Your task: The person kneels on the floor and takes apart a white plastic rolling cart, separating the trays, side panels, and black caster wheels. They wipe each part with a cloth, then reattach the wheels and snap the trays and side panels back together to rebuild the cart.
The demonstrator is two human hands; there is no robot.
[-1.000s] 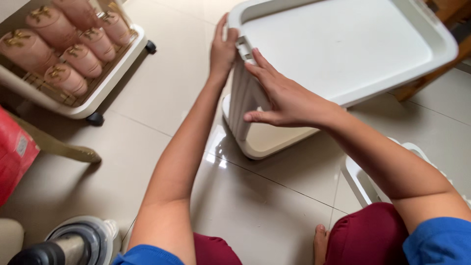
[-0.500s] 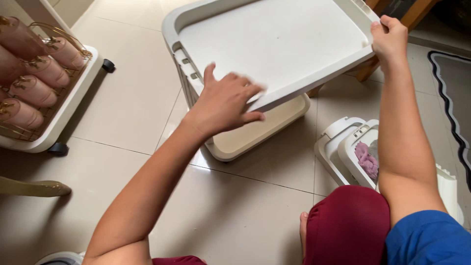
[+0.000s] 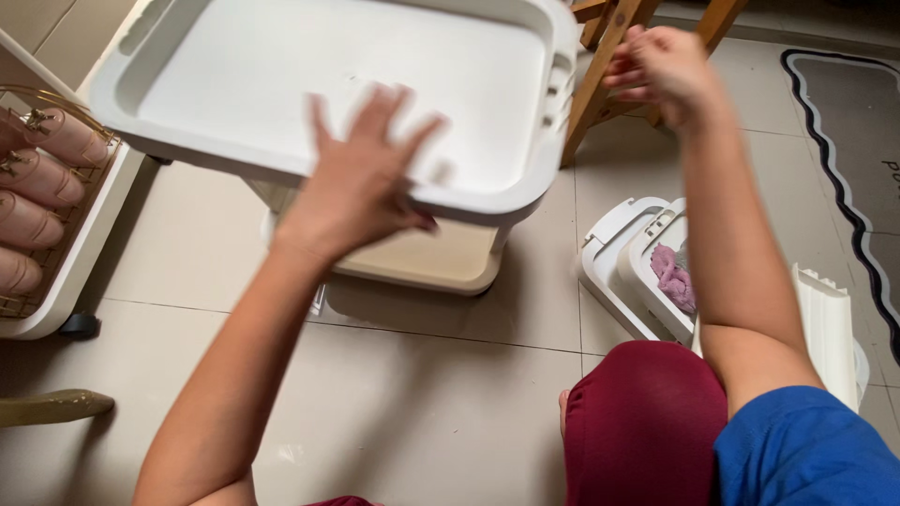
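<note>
Here we see the left hand (image 3: 361,183) lying flat, fingers spread wide, on the near rim of the white tray (image 3: 234,66), which fills the upper left and centre of the frame. The palm presses on the rim; nothing is clasped in it. The tray sits as the top tier of a small cart, and a cream lower shelf (image 3: 441,262) shows beneath it at the centre.

In the upper right the right hand (image 3: 661,70) is blurred, fingers loosely curled, just beside the tray's right end and in front of wooden legs (image 3: 600,66); we cannot tell whether it grips anything.

At the left edge a second white cart (image 3: 80,253) carries a wire basket (image 3: 66,126) of pinkish rolls (image 3: 37,178). At the right, on the tiled floor (image 3: 412,403), lie more white plastic parts (image 3: 619,272), one holding a pink cloth (image 3: 675,276). A knee in dark red (image 3: 647,422) sits at the lower right, and a dark rug (image 3: 853,150) runs along the right edge.
</note>
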